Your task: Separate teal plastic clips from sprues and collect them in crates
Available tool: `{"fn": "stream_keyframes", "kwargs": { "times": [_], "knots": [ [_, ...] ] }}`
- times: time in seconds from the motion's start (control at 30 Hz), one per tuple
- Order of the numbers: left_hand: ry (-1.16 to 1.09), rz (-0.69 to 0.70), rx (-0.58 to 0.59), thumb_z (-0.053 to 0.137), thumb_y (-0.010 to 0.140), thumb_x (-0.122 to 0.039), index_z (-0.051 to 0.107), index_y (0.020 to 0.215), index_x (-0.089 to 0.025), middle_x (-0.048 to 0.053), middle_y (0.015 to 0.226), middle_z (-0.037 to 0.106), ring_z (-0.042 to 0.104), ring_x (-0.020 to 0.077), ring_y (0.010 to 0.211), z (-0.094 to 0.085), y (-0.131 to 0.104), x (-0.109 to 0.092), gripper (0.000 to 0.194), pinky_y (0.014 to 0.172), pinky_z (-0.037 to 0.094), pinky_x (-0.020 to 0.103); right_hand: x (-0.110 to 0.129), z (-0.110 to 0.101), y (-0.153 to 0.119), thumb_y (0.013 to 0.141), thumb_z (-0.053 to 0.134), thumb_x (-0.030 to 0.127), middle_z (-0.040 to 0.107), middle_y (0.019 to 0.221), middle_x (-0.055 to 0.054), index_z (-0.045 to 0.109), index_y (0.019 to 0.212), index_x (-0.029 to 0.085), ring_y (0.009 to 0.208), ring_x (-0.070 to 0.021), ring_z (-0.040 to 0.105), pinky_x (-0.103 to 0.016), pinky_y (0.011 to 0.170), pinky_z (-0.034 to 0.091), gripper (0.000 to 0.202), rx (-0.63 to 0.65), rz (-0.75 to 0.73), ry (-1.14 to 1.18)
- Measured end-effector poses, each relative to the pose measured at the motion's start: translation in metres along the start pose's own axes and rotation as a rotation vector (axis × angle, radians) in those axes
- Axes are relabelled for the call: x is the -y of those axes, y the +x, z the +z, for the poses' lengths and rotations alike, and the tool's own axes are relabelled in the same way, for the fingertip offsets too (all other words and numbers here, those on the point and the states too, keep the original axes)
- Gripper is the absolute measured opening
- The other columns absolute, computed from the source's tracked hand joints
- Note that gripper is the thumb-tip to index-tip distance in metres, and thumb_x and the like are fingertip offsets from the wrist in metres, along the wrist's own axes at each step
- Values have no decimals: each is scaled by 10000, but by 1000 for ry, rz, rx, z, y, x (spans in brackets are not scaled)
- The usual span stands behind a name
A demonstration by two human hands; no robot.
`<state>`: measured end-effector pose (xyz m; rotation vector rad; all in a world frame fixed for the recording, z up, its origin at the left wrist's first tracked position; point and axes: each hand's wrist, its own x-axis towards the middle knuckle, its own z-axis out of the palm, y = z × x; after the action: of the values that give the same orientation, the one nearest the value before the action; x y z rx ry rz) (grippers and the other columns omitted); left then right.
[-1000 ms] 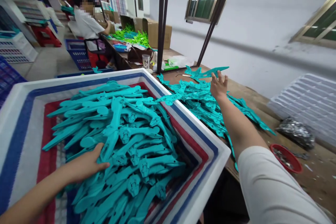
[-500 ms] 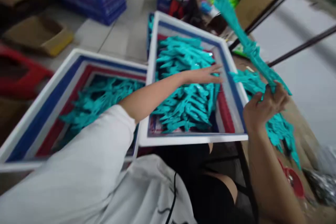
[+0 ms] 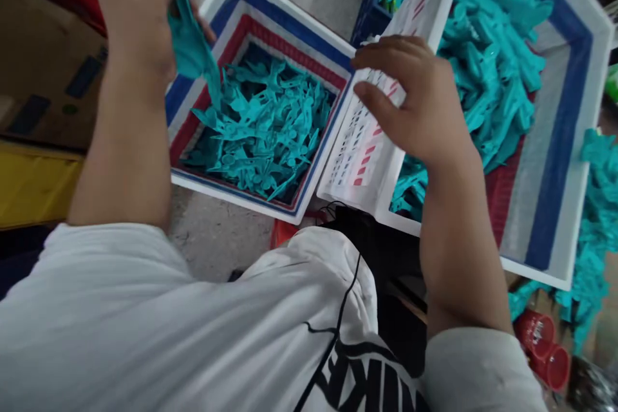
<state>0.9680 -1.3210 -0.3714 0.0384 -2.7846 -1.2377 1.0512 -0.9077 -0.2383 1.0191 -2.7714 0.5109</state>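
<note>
Teal plastic is everywhere here: the left hand (image 3: 138,19) is raised at the top of the view, fingers closed round a teal plastic part (image 3: 193,32) whose long end hangs down over the lower crate (image 3: 309,32), a white, blue and red stack on the floor holding a loose heap of the same pieces (image 3: 263,132). The right hand (image 3: 418,106) hovers half-curled and empty over the near wall of the upper crate (image 3: 381,148), fingertips close to its rim; whether they touch it I cannot tell. That crate is heaped with more teal parts (image 3: 487,71) and appears to sit tilted, its near corner jutting past the person's lap. The likeliest trouble, as I judge it, is the held part slipping, since only its upper end is gripped and the rest dangles; released from this height it could bounce off the heap or hit the rim and land on the floor (image 3: 217,244) between crate and knees. A push from the right hand on the tilted crate might shift it and spill pieces. More parts (image 3: 596,206) lie beyond the crate at the right edge, above two small red cups (image 3: 543,341).
</note>
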Motion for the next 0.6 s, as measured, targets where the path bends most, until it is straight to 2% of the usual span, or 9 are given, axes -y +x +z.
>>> {"fn": "stream_keyframes", "kwargs": {
  "times": [0.03, 0.07, 0.1, 0.2, 0.27, 0.37, 0.47, 0.5, 0.6],
  "knots": [
    [-100, -41, -176, 236, 1074, -420, 376, 1745, 56, 163, 1719, 581, 500, 667, 1606, 7, -9, 23, 835, 1024, 542, 740, -15, 13, 9, 1242, 518, 573, 850, 1513, -74, 848, 1495, 290, 1511, -337, 770, -572, 1379, 597, 502, 19, 54, 7],
    [-179, -108, -271, 333, 1082, -330, 355, 1700, 89, 158, 1578, 692, 627, 594, 1542, 17, -16, 46, 747, 1039, 576, 692, -28, 25, 15, 1243, 516, 595, 864, 1478, -93, 851, 1498, 271, 1461, -351, 798, -590, 1351, 622, 531, 64, 104, -3],
    [-229, -196, -292, 391, 1085, -237, 344, 1668, 112, 152, 1480, 754, 720, 509, 1476, 30, -21, 67, 681, 1059, 607, 630, -40, 35, 17, 1242, 518, 624, 876, 1444, -102, 856, 1496, 259, 1437, -369, 810, -621, 1336, 632, 558, 120, 133, -22],
    [-227, -442, -154, 441, 1138, -102, 368, 1656, 134, 179, 1477, 798, 834, 286, 1295, 74, -25, 119, 573, 1085, 655, 428, -56, 50, 10, 1222, 583, 684, 910, 1360, -74, 860, 1513, 284, 1373, -357, 839, -591, 1289, 664, 567, 248, 38, -23],
    [-197, -502, -58, 450, 1170, -85, 396, 1668, 145, 189, 1518, 791, 829, 217, 1230, 103, -23, 141, 551, 1071, 638, 342, -55, 47, 4, 1218, 626, 634, 927, 1286, -42, 862, 1515, 318, 1248, -283, 878, -463, 1182, 708, 494, 197, -3, 32],
    [-68, -493, -11, 520, 1191, -109, 365, 1721, 162, 208, 1647, 715, 738, 195, 1389, 141, -26, 154, 615, 1191, 541, 313, -46, 39, 4, 1187, 682, 519, 935, 1196, -13, 871, 1492, 354, 1109, -227, 901, -385, 1072, 712, 394, 154, 76, 34],
    [156, -432, 36, 651, 1209, -262, 253, 1833, 103, 269, 1889, 465, 493, 273, 1703, 170, -43, 153, 826, 1354, 412, 378, -43, 36, 9, 1161, 679, 480, 934, 1188, -36, 858, 1521, 320, 1111, -281, 910, -474, 1072, 706, 432, 221, 73, -34],
    [206, -410, 72, 658, 1218, -288, 276, 1847, 71, 275, 1919, 423, 443, 293, 1746, 179, -53, 152, 818, 1375, 395, 410, -42, 37, 9, 1171, 665, 489, 932, 1189, -35, 851, 1534, 314, 1112, -294, 912, -494, 1067, 706, 444, 232, 61, -48],
    [292, -337, 289, 604, 1218, -164, 499, 1779, 1, 258, 1869, 534, 506, 282, 1708, 203, -91, 154, 594, 1377, 396, 423, -38, 37, 12, 1199, 663, 499, 924, 1192, 0, 844, 1540, 352, 1155, -290, 911, -473, 1076, 697, 413, 216, 78, -46]
  ]
}}
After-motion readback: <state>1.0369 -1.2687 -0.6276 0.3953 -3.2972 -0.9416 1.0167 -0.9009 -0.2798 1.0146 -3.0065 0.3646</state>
